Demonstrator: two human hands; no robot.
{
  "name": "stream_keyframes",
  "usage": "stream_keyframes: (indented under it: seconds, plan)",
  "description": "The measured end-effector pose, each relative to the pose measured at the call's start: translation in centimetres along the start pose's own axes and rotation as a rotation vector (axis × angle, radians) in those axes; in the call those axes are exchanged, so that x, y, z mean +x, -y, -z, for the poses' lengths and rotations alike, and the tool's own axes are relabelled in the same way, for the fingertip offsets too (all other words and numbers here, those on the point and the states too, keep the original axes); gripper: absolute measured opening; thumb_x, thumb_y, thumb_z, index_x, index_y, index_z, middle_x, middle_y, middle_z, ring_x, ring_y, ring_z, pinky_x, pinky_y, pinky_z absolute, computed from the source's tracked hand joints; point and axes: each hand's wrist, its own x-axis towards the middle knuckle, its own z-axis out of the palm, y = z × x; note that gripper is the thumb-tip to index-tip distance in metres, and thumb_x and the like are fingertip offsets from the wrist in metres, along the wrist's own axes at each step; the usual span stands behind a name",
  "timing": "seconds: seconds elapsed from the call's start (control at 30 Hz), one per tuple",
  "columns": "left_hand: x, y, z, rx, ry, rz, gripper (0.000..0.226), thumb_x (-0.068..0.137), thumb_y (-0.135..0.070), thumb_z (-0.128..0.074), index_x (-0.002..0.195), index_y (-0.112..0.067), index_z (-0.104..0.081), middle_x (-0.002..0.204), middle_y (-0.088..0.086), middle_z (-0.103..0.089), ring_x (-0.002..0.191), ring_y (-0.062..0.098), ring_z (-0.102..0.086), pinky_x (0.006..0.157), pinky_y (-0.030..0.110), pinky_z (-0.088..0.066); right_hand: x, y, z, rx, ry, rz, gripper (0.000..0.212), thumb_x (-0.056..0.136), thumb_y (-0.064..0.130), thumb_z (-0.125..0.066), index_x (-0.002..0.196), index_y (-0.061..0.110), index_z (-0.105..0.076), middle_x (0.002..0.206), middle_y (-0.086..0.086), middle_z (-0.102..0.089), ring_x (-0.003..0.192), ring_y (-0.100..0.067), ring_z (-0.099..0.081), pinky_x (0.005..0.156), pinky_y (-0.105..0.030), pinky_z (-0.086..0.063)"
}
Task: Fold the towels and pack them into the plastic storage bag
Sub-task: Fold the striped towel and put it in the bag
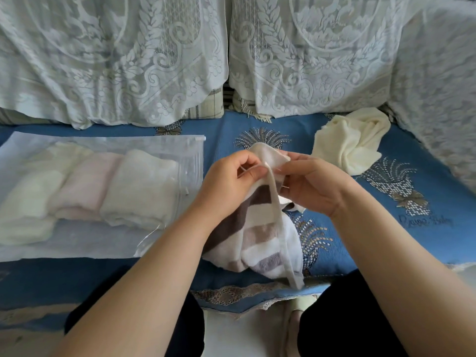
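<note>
Blue sofa cover [257, 119] below, both hands [226, 176] [309, 184] pinch the striped towel's [257, 238] top edge; bag [103, 197] lies left.

White, brown and taupe stripes against a blue patterned sofa cover.

The striped towel [257, 235] carries broad bands of dark brown, pale taupe and greyish mauve on white, with a white hem. A crumpled towel [353, 140] is pale cream-yellow. Inside the clear, frosted plastic storage bag [103, 243], the folded towels [103, 189] show cream, soft pink and off-white. The sofa cover [417, 243] is mid-blue, woven with beige-and-white dotted bouquet motifs and edged in beige lace. White lace [116, 60] with leaf garlands, scrolls and small flowers drapes the cushions; green-and-grey checks peek out beneath.
</note>
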Motion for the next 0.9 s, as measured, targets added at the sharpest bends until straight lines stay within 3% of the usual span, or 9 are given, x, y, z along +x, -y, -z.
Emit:
stream_keyframes:
  seconds: [0.13, 0.23, 0.33, 0.5, 0.67, 0.83, 0.9]
  plan:
    - [0.0, -0.3, 0.2, -0.038, -0.075, -0.055, 0.005, 0.087, -0.020, -0.067, 0.084, -0.023, -0.066, 0.071, -0.018, -0.061, 0.067, -0.008, -0.056, 0.066, 0.005, -0.038, -0.3, -0.4, 0.0, -0.116, -0.141, 0.115, 0.014, 0.084, 0.008, -0.058, 0.090, 0.013, -0.069, 0.073, 0.001, -0.068, 0.064, -0.010, -0.060, 0.065, -0.023, -0.045]
    - [-0.3, -0.5, -0.1, -0.063, -0.094, -0.069, 0.005, 0.084, -0.022, -0.070, 0.082, -0.021, -0.065, 0.068, -0.015, -0.059, 0.064, -0.004, -0.054, 0.063, 0.007, -0.038, -0.4, -0.9, -0.6, -0.202, -0.283, 0.257, 0.010, 0.085, 0.001, -0.062, 0.093, 0.005, -0.067, 0.072, -0.003, -0.070, 0.060, -0.011, -0.064, 0.055, -0.020, -0.050]
    - [-0.3, -0.5, -0.5, -0.070, -0.105, -0.060, 0.010, 0.082, -0.025, -0.071, 0.080, -0.021, -0.063, 0.065, -0.012, -0.057, 0.061, 0.000, -0.051, 0.061, 0.012, -0.041, -0.6, -1.4, -1.2, -0.307, -0.347, 0.303, 0.008, 0.082, 0.003, -0.068, 0.088, 0.007, -0.068, 0.072, -0.006, -0.071, 0.061, -0.012, -0.065, 0.059, -0.020, -0.053]
    - [-0.2, -0.3, -0.6, -0.118, -0.105, 0.020, 0.011, 0.084, -0.024, -0.070, 0.077, -0.024, -0.061, 0.072, 0.001, -0.066, 0.065, 0.009, -0.057, 0.067, 0.024, -0.048, -0.9, -1.6, -1.2, -0.400, -0.330, 0.327, 0.003, 0.085, 0.009, -0.067, 0.088, 0.010, -0.069, 0.074, -0.007, -0.073, 0.066, -0.014, -0.066, 0.072, -0.026, -0.057]
    - [-0.1, -0.1, -0.6, -0.125, -0.110, 0.047, 0.015, 0.085, -0.026, -0.069, 0.074, -0.027, -0.058, 0.076, 0.006, -0.069, 0.069, 0.017, -0.062, 0.067, 0.026, -0.050, -1.0, -1.9, -1.4, -0.437, -0.329, 0.328, 0.005, 0.086, 0.011, -0.066, 0.089, 0.009, -0.069, 0.077, -0.013, -0.071, 0.074, -0.023, -0.064, 0.081, -0.037, -0.055]
    - [0.0, 0.2, -0.6, -0.052, -0.147, 0.060, 0.023, 0.083, -0.040, -0.068, 0.076, -0.023, -0.055, 0.068, -0.001, -0.064, 0.059, 0.007, -0.054, 0.061, 0.028, -0.046, -0.8, -2.0, -1.2, -0.418, -0.291, 0.332, 0.013, 0.084, 0.024, -0.069, 0.087, 0.012, -0.072, 0.078, -0.008, -0.071, 0.075, -0.018, -0.065, 0.073, -0.029, -0.054]
    - [-0.1, 0.3, -0.7, -0.017, -0.147, 0.069, 0.030, 0.080, -0.046, -0.069, 0.077, -0.021, -0.053, 0.065, 0.001, -0.062, 0.056, 0.008, -0.051, 0.058, 0.029, -0.044, -0.7, -2.4, -1.2, -0.415, -0.309, 0.354, 0.018, 0.080, 0.020, -0.073, 0.090, 0.005, -0.069, 0.080, -0.009, -0.073, 0.076, -0.017, -0.068, 0.072, -0.025, -0.055]
